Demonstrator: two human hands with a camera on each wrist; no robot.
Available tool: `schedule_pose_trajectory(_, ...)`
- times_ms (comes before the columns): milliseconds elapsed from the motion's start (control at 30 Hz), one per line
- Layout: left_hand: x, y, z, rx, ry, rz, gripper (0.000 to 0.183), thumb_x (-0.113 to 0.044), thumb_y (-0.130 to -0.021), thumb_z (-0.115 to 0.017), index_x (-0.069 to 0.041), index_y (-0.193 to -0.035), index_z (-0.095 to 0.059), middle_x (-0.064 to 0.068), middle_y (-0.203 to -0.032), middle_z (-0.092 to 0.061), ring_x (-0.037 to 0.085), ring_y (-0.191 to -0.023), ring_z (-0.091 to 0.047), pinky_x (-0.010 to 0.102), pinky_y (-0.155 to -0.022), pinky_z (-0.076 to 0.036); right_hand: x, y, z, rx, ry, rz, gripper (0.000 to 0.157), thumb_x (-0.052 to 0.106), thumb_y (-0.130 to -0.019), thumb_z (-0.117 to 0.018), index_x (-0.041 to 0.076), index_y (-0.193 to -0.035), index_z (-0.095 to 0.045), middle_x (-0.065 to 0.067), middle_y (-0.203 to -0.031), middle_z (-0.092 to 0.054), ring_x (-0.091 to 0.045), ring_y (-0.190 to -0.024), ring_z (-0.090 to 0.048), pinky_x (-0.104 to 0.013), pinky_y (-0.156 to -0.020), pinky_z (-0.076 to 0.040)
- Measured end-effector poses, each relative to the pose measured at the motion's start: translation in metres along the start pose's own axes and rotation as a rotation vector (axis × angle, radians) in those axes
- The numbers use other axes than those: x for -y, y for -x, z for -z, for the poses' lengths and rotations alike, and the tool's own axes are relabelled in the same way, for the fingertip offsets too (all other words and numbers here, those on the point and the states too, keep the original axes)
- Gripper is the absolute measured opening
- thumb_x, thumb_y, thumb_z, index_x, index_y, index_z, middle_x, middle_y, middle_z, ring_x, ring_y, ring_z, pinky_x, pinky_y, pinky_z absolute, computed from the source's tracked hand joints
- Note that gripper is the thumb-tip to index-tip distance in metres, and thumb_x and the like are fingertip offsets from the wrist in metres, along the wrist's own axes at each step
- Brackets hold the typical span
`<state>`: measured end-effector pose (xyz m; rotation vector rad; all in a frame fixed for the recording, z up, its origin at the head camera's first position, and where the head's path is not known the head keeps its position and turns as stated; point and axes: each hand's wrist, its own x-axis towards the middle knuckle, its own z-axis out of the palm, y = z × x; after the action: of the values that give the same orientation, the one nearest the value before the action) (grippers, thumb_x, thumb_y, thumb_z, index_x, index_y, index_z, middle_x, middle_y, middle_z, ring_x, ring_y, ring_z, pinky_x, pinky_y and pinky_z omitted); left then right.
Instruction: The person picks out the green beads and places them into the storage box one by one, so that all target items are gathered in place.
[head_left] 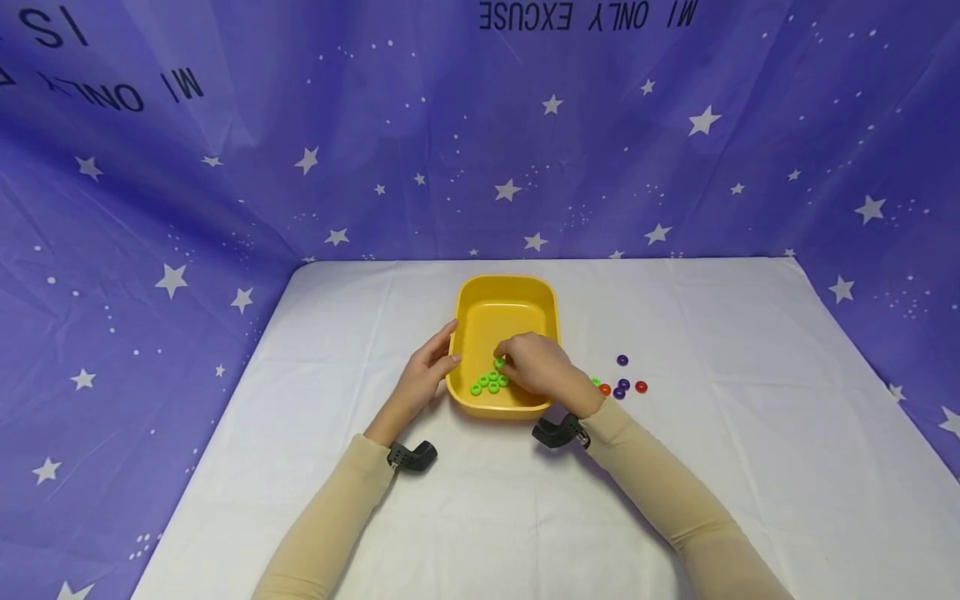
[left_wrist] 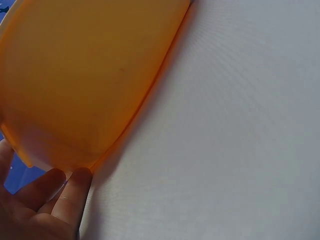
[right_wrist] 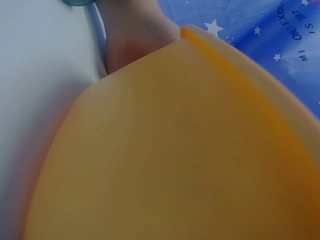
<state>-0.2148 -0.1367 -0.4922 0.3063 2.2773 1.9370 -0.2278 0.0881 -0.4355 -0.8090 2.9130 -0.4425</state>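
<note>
In the head view a yellow plastic tray stands on the white cloth. My left hand holds its left side, thumb at the rim and fingers along the outer wall; the left wrist view has those fingertips against the wall. My right hand reaches inside, its fingertips pinching a small green ring. More green rings lie grouped in the near part of the tray. The right wrist view is mostly filled by the tray's wall, which hides the right fingers.
Right of the tray, several small rings lie loose on the cloth: purple rings, a red ring, an orange ring and a green ring partly covered by the right wrist. A purple star-printed curtain hangs behind the table.
</note>
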Motion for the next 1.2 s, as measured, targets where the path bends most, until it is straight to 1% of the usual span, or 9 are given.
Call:
schedule_pose_trajectory(200, -0.001, -0.001, 0.0, -0.007, -0.003, 0.005, 0.061, -0.016, -0.102, -0.056, -0.025, -0.159, -0.038, 0.016, -0.161, -0.042, 0.034, -0.146, -0.046, 0.049, -0.115, -0.046, 0.0, 0.0, 0.0, 0.012, 0.047, -0.014, 0.024, 0.008, -0.093, -0.064, 0.011, -0.111, -0.079, -0.005, -0.105, -0.078, -0.019, -0.086, -0.067, -0.036, -0.079, -0.06)
schedule_pose_trajectory(333, -0.001, -0.001, 0.0, -0.01, -0.008, 0.01, 0.061, -0.017, -0.102, -0.056, -0.025, -0.159, -0.038, 0.015, -0.161, -0.042, 0.033, -0.146, -0.046, 0.049, -0.115, -0.047, 0.001, 0.001, 0.0, 0.024, 0.075, -0.02, 0.025, 0.006, -0.093, -0.062, 0.012, -0.11, -0.079, -0.004, -0.105, -0.078, -0.019, -0.088, -0.068, -0.037, -0.079, -0.06)
schedule_pose_trajectory(500, -0.003, -0.001, 0.0, -0.007, -0.009, 0.01, 0.062, -0.016, -0.101, -0.056, -0.02, -0.16, -0.036, 0.017, -0.161, -0.042, 0.035, -0.147, -0.045, 0.05, -0.115, -0.046, 0.001, 0.0, 0.0, 0.032, 0.064, -0.025, 0.026, 0.005, -0.093, -0.061, 0.012, -0.11, -0.079, -0.004, -0.105, -0.078, -0.019, -0.085, -0.067, -0.036, -0.075, -0.059)
schedule_pose_trajectory(700, -0.003, 0.0, 0.001, -0.01, -0.006, 0.013, 0.062, -0.015, -0.101, -0.056, -0.022, -0.16, -0.037, 0.017, -0.161, -0.042, 0.035, -0.146, -0.046, 0.051, -0.114, -0.047, 0.002, 0.0, 0.001, 0.053, 0.041, -0.036, 0.028, 0.004, -0.092, -0.062, 0.012, -0.113, -0.079, -0.004, -0.108, -0.077, -0.018, -0.085, -0.065, -0.034, -0.075, -0.058)
schedule_pose_trajectory(833, -0.003, 0.0, 0.0, -0.014, -0.015, 0.01, 0.061, -0.016, -0.102, -0.055, -0.022, -0.16, -0.037, 0.016, -0.161, -0.042, 0.035, -0.146, -0.046, 0.049, -0.115, -0.046, 0.003, 0.001, 0.001, 0.05, 0.036, -0.039, 0.028, 0.004, -0.093, -0.061, 0.012, -0.113, -0.079, -0.005, -0.11, -0.077, -0.019, -0.088, -0.067, -0.035, -0.076, -0.059)
schedule_pose_trajectory(933, -0.002, 0.0, 0.0, -0.017, -0.025, 0.012, 0.061, -0.017, -0.102, -0.056, -0.023, -0.159, -0.037, 0.014, -0.162, -0.041, 0.034, -0.146, -0.046, 0.048, -0.117, -0.045, 0.002, 0.001, 0.001, 0.024, 0.012, -0.031, 0.027, 0.005, -0.094, -0.062, 0.01, -0.114, -0.078, -0.006, -0.111, -0.077, -0.022, -0.095, -0.071, -0.037, -0.083, -0.061)
schedule_pose_trajectory(1000, -0.001, 0.0, 0.0, -0.019, -0.025, 0.013, 0.061, -0.018, -0.102, -0.056, -0.024, -0.159, -0.038, 0.013, -0.162, -0.041, 0.033, -0.147, -0.046, 0.047, -0.117, -0.044, 0.001, 0.002, 0.001, -0.01, -0.02, -0.014, 0.025, 0.006, -0.094, -0.062, 0.008, -0.114, -0.078, -0.008, -0.111, -0.077, -0.023, -0.097, -0.071, -0.038, -0.087, -0.061)
schedule_pose_trajectory(1100, -0.001, 0.0, 0.0, -0.014, -0.021, 0.012, 0.061, -0.018, -0.102, -0.056, -0.024, -0.159, -0.037, 0.014, -0.162, -0.041, 0.034, -0.147, -0.045, 0.047, -0.118, -0.044, -0.001, 0.003, 0.004, -0.069, -0.08, 0.027, 0.023, 0.006, -0.094, -0.065, 0.005, -0.113, -0.077, -0.01, -0.105, -0.077, -0.023, -0.094, -0.069, -0.038, -0.09, -0.06)
schedule_pose_trajectory(1200, -0.001, 0.0, 0.0, -0.012, -0.019, 0.013, 0.061, -0.017, -0.102, -0.056, -0.026, -0.159, -0.038, 0.013, -0.163, -0.04, 0.033, -0.147, -0.045, 0.047, -0.117, -0.044, -0.004, 0.005, 0.011, -0.125, -0.133, 0.057, 0.023, 0.005, -0.092, -0.067, 0.002, -0.112, -0.077, -0.01, -0.098, -0.076, -0.022, -0.087, -0.067, -0.037, -0.085, -0.06)
